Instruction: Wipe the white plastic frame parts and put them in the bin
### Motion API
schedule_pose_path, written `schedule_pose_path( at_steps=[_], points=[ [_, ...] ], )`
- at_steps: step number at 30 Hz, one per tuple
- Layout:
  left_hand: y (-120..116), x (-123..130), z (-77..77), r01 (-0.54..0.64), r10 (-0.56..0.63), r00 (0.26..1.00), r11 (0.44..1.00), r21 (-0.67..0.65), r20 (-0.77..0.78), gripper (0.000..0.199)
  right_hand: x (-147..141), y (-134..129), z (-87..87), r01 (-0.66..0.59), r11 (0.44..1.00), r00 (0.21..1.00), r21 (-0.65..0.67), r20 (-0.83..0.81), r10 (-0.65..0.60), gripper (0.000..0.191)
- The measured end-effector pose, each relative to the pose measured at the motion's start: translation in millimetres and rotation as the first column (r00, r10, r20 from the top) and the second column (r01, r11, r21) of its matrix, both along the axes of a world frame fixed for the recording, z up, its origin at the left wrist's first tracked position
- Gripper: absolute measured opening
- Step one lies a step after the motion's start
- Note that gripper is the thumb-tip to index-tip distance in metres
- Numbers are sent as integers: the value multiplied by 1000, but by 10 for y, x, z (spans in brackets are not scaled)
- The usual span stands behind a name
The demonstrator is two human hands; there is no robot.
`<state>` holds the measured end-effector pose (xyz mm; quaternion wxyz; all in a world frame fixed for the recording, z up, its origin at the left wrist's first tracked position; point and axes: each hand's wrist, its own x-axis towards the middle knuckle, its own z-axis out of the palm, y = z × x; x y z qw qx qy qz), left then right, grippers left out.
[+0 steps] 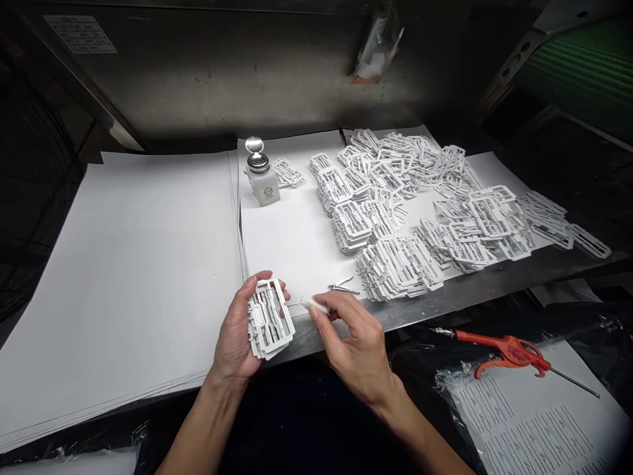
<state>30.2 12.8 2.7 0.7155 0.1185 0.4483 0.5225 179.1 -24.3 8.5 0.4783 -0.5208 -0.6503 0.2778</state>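
My left hand [232,330] grips a stack of white plastic frames [270,318], seemingly held up to steady them beside my right hand [349,343], which pinches a small white piece [313,304]; a heap of frames [390,218] lies within reach.

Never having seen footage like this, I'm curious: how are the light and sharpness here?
In the head view, the white paper sheet glows against dim surroundings, the bottle's metal cap shows glare, the white plastic frames in the left hand look sharp, and the small white piece in the right hand looks slightly soft.
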Motion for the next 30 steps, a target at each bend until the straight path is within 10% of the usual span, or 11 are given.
schedule_pose_path(
  at_steps=[9, 23, 30],
  points=[
    [-30, -16, 3, 20, -19, 999, 1000, 24, -50, 23, 136, -57, 151, -339, 903, 909, -264, 156, 387, 13],
    [-94, 1, -26, 116, -114, 991, 993, -17, 66, 38, -74, 330, 243, -150, 989, 983, 14, 107, 148, 13],
    [-112, 2, -48, 127, -127, 992, 992, -24, 23, 42, -108, 431, 281, -263, 963, 845, -63, 467, 262, 10]
  ],
)
